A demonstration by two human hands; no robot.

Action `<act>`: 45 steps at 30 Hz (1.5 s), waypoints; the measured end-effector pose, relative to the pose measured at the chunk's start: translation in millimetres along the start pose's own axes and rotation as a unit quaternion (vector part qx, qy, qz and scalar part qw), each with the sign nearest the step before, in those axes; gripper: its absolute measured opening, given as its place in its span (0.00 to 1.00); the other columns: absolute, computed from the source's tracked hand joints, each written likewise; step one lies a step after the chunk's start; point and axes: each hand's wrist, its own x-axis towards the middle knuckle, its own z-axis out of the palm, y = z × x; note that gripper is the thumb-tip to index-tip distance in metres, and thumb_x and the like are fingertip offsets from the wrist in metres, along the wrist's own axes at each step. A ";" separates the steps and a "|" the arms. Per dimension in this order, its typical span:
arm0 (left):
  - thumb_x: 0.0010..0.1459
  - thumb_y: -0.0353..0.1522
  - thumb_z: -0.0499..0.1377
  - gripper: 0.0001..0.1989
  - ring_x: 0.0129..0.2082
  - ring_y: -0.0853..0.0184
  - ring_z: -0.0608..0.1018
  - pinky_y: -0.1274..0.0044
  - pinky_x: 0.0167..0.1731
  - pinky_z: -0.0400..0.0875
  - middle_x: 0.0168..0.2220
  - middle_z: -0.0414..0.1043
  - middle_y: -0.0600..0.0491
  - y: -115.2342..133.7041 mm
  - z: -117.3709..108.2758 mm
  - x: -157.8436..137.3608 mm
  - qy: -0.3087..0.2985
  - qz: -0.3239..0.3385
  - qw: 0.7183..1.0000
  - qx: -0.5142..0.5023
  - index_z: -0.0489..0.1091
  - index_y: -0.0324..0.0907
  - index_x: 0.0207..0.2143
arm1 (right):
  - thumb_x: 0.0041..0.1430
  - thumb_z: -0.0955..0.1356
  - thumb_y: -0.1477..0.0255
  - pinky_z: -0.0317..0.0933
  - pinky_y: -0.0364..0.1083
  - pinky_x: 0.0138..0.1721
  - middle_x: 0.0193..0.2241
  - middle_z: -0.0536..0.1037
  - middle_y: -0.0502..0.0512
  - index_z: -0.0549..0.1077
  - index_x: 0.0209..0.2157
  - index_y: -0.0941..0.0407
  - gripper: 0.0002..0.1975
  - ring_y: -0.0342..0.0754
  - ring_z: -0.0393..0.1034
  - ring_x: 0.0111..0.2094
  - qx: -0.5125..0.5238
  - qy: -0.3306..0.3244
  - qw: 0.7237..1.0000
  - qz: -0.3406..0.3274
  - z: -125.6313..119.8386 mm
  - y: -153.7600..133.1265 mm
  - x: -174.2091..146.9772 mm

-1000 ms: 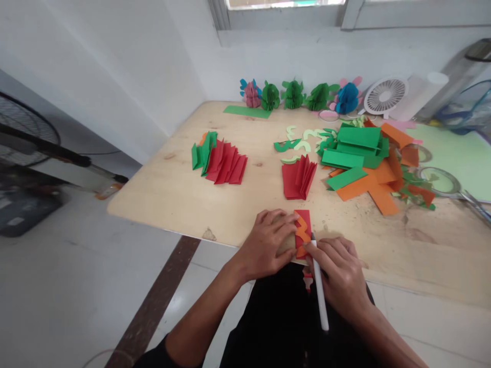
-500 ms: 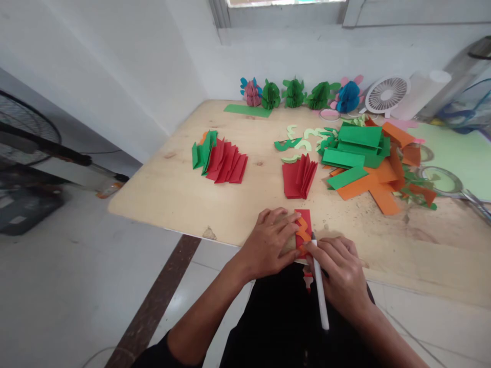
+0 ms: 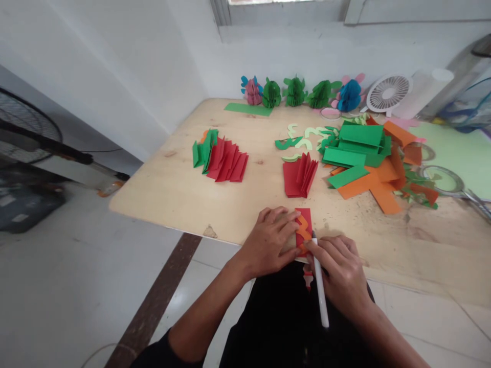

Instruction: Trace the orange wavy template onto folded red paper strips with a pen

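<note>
At the table's near edge, a wavy orange paper cutout (image 3: 303,227) lies over a narrow red paper strip (image 3: 307,212). My left hand (image 3: 270,243) presses both down, its fingertips near the top and its thumb near the bottom. In my right hand (image 3: 339,268) is a slim white pen (image 3: 321,296); its dark end points away from me beside the strip's right edge. The right index fingertip touches the lower orange part. Below the table edge a red paper piece with a scalloped outline (image 3: 308,278) shows in part, partly hidden by my right hand.
Folded red papers (image 3: 299,179) lie just beyond my hands, with red and green ones (image 3: 226,158) to the left. Green and orange papers (image 3: 360,148) pile up at right, near scissors (image 3: 475,202) and tape (image 3: 445,179). Paper figures (image 3: 295,92) and a small fan (image 3: 388,94) line the wall.
</note>
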 end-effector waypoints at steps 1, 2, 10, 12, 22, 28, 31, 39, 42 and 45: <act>0.60 0.43 0.56 0.18 0.61 0.51 0.61 0.56 0.58 0.56 0.61 0.64 0.47 -0.1 0.1 0.0 0.000 0.001 1.000 0.000 0.67 0.42 0.48 | 0.62 0.63 0.80 0.57 0.51 0.43 0.33 0.78 0.55 0.73 0.46 0.57 0.13 0.49 0.71 0.37 0.001 -0.001 1.000 0.001 0.2 0.2 -0.4; 0.60 0.43 0.56 0.18 0.61 0.51 0.62 0.56 0.58 0.56 0.61 0.64 0.47 -0.1 0.1 0.0 0.001 0.002 1.000 0.000 0.67 0.42 0.47 | 0.62 0.63 0.80 0.57 0.50 0.43 0.33 0.78 0.55 0.73 0.46 0.57 0.13 0.49 0.70 0.37 0.001 -0.002 1.000 0.002 0.4 0.4 -0.8; 0.60 0.43 0.57 0.17 0.60 0.51 0.62 0.56 0.58 0.56 0.61 0.64 0.47 0.3 0.3 0.3 -0.002 0.002 1.000 0.001 0.67 0.42 0.47 | 0.61 0.63 0.80 0.58 0.51 0.42 0.33 0.79 0.55 0.74 0.46 0.57 0.13 0.50 0.72 0.37 -0.003 0.003 1.000 -0.001 1.2 1.3 -0.9; 0.60 0.43 0.57 0.18 0.60 0.51 0.62 0.56 0.58 0.55 0.61 0.64 0.46 0.5 0.2 0.3 0.000 0.002 1.000 0.002 0.67 0.42 0.47 | 0.61 0.64 0.80 0.58 0.51 0.42 0.33 0.79 0.55 0.74 0.45 0.58 0.13 0.50 0.72 0.37 -0.002 0.002 1.000 0.000 0.9 1.1 -0.6; 0.59 0.42 0.58 0.18 0.60 0.51 0.62 0.57 0.58 0.56 0.61 0.64 0.47 0.1 2.0 -0.3 0.008 0.002 1.000 0.005 0.67 0.43 0.48 | 0.62 0.63 0.80 0.57 0.51 0.42 0.33 0.79 0.55 0.73 0.46 0.57 0.13 0.49 0.70 0.37 -0.001 -0.001 1.000 0.002 0.2 0.0 -0.4; 0.58 0.42 0.58 0.17 0.60 0.52 0.63 0.57 0.58 0.56 0.61 0.64 0.47 1.6 1.0 -0.1 0.002 -0.007 1.000 0.005 0.67 0.44 0.47 | 0.62 0.63 0.79 0.57 0.51 0.42 0.33 0.79 0.54 0.73 0.48 0.56 0.14 0.49 0.71 0.37 -0.001 -0.004 1.000 -0.001 0.7 2.3 -1.7; 0.58 0.42 0.59 0.18 0.60 0.51 0.63 0.56 0.58 0.56 0.61 0.64 0.47 2.2 0.4 0.1 -0.003 -0.008 1.000 0.008 0.67 0.44 0.48 | 0.61 0.63 0.79 0.58 0.51 0.42 0.33 0.79 0.55 0.73 0.48 0.56 0.14 0.49 0.72 0.37 -0.004 -0.001 1.000 -0.003 0.5 2.2 -1.4; 0.58 0.44 0.59 0.19 0.60 0.50 0.62 0.56 0.58 0.55 0.62 0.62 0.46 1.6 -1.3 1.9 -0.018 -0.011 1.000 0.019 0.68 0.43 0.47 | 0.61 0.64 0.80 0.57 0.50 0.42 0.33 0.79 0.55 0.73 0.44 0.57 0.12 0.49 0.71 0.37 -0.012 0.004 1.000 -0.003 -0.1 0.5 0.3; 0.59 0.45 0.58 0.20 0.60 0.50 0.61 0.55 0.58 0.55 0.63 0.62 0.45 1.1 -1.3 2.2 -0.023 -0.010 0.999 0.020 0.69 0.42 0.47 | 0.61 0.64 0.80 0.57 0.50 0.42 0.33 0.79 0.55 0.74 0.44 0.57 0.12 0.49 0.71 0.37 -0.012 0.002 1.000 0.001 0.4 0.4 0.0; 0.59 0.46 0.58 0.20 0.60 0.50 0.61 0.55 0.58 0.54 0.63 0.62 0.45 0.4 -1.0 2.1 -0.020 -0.010 1.000 0.016 0.69 0.42 0.46 | 0.61 0.64 0.80 0.57 0.50 0.42 0.33 0.79 0.55 0.74 0.43 0.58 0.11 0.49 0.71 0.38 -0.013 0.005 1.000 0.003 0.5 0.4 -0.7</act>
